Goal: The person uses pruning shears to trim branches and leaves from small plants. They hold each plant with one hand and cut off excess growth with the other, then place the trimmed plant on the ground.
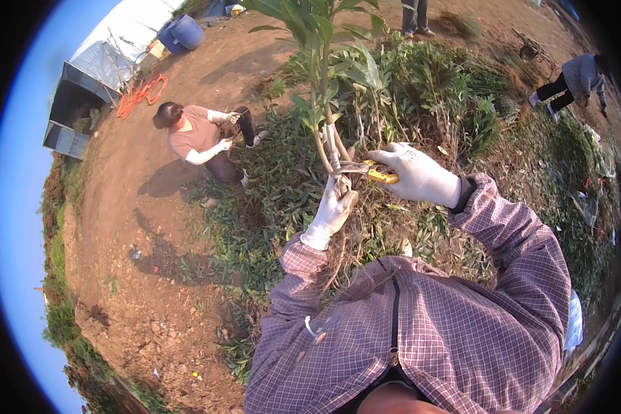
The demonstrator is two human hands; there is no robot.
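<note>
In a white glove, my left hand (336,209) is closed around the lower stems of a leafy plant bundle (325,77) that stands upright before me. A pale strip of tie material (353,166) wraps the stems just above that hand. My right hand (414,171), gloved too, grips pruning shears with yellow handles (383,176). The shears' front end is at the tie beside the stems; whether the blades touch it cannot be told. Thin bare roots (341,259) hang below my left hand.
Cut leafy plants (284,186) cover the ground ahead, with more upright bundles (445,98) beyond. A person (199,137) crouches at the left, another (574,83) bends at the far right, and someone's legs (415,18) show at the top. Blue barrels (181,34) and an orange hose (139,95) lie farther off.
</note>
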